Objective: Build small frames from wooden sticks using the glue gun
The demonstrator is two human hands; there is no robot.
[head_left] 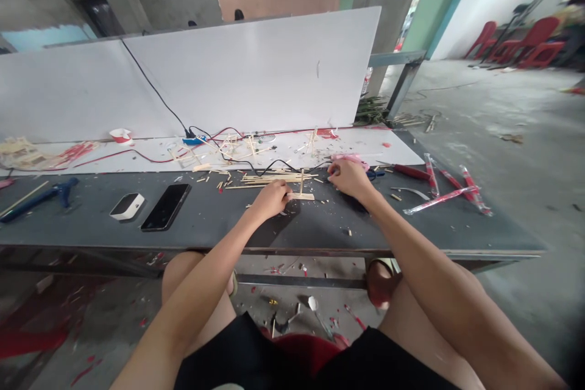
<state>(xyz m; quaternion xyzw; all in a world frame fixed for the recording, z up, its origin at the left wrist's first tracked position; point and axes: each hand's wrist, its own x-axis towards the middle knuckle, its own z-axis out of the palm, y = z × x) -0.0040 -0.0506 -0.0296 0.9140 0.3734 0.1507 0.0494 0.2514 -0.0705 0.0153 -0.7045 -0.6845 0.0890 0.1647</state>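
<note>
My left hand (pixel 273 197) is closed on the left end of a small wooden stick piece (pixel 302 196), a flat strip with one thin stick standing upright from it. To the right, my right hand (pixel 346 177) has its fingers pinched together beside a pink tool (pixel 359 161); what they hold, if anything, is too small to make out. Just behind my left hand lies a pile of loose thin sticks (pixel 260 180). Short stick bits are scattered around both hands.
A phone (pixel 166 207), a white box (pixel 127 206) and a blue hammer (pixel 41 197) lie at left. Red-handled tool (pixel 411 172) and wrapped red sticks (pixel 439 200) lie at right. A white panel (pixel 247 73) stands behind, with cables and stick frames before it.
</note>
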